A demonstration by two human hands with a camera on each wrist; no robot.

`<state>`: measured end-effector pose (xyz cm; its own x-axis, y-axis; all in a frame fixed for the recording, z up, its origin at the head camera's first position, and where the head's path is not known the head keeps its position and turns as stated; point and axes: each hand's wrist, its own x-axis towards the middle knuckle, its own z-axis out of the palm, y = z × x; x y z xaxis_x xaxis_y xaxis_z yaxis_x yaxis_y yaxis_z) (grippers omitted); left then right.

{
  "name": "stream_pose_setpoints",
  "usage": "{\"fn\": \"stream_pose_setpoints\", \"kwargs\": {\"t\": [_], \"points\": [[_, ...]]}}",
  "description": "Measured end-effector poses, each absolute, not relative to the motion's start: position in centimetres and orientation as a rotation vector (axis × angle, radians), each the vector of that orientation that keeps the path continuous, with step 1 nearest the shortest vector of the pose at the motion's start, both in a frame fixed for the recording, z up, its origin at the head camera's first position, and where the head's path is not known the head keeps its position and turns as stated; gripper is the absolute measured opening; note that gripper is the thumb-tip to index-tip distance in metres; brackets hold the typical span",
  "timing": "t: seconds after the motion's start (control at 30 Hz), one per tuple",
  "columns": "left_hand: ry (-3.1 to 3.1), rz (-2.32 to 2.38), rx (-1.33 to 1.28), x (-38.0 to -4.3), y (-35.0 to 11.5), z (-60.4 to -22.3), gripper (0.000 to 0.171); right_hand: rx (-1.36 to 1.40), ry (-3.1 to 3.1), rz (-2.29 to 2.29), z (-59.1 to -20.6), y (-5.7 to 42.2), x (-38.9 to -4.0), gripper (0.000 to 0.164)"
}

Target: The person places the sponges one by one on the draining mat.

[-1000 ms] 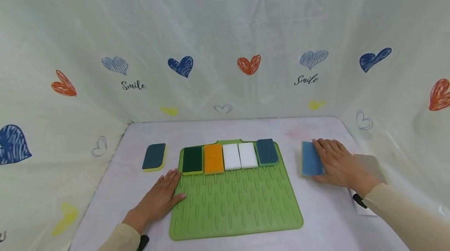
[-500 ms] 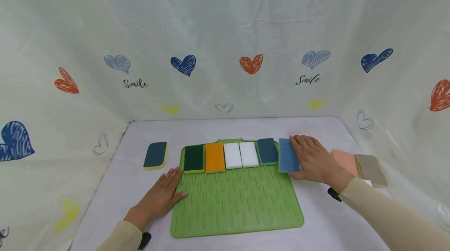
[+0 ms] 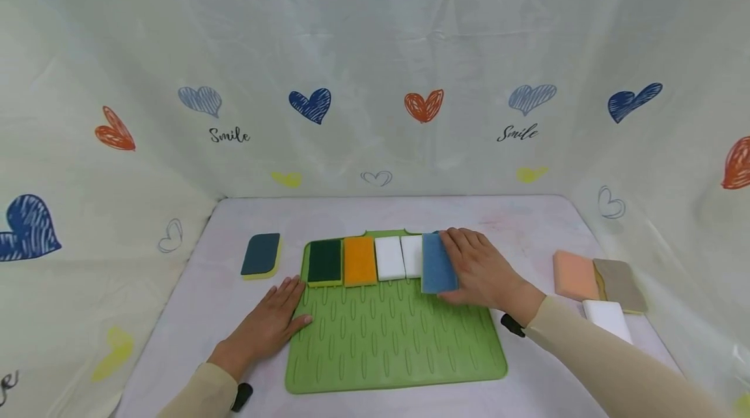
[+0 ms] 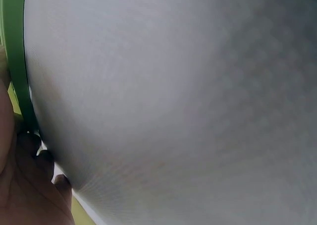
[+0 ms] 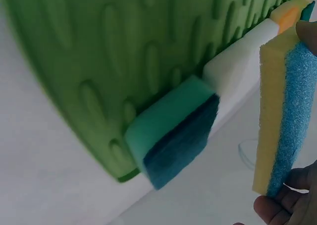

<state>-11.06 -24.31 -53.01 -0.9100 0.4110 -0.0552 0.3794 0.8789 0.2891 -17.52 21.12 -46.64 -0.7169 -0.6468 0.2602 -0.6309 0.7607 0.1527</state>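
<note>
My right hand (image 3: pixel 483 268) grips a blue-topped sponge (image 3: pixel 438 265) by its ends, thumb on one and fingers on the other. In the right wrist view this sponge (image 5: pixel 281 116) shows a yellow layer under the blue and is raised above the row. A green ribbed mat (image 3: pixel 387 346) bears, along its far edge, a dark green sponge (image 3: pixel 325 262), an orange sponge (image 3: pixel 359 262) and two white sponges (image 3: pixel 389 258). A teal sponge (image 5: pixel 173 136) ends that row, almost hidden in the head view. My left hand (image 3: pixel 263 323) lies flat against the mat's left edge, fingers extended.
A blue-grey sponge with a yellow base (image 3: pixel 260 255) lies left of the mat. At the table's right are a peach sponge (image 3: pixel 576 275), a grey-brown sponge (image 3: pixel 620 284) and a white block (image 3: pixel 607 319). Heart-printed sheeting (image 3: pixel 375 138) surrounds the table.
My right hand has carried the blue sponge leftward from the table right of the mat to above the row's right end. My left hand stays on the mat's edge.
</note>
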Motion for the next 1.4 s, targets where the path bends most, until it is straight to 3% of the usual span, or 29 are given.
{"fn": "stream_pose_setpoints", "kwargs": {"t": [0.67, 1.4], "points": [[2.935, 0.426, 0.613, -11.2, -24.3, -53.2, 0.071, 1.204, -2.701, -0.047, -49.1, 6.7, -13.0, 0.121], [2.945, 0.378, 0.623, -11.2, -24.3, -53.2, 0.067, 1.266, -2.739, -0.145, -51.8, 0.3, -11.1, 0.118]]}}
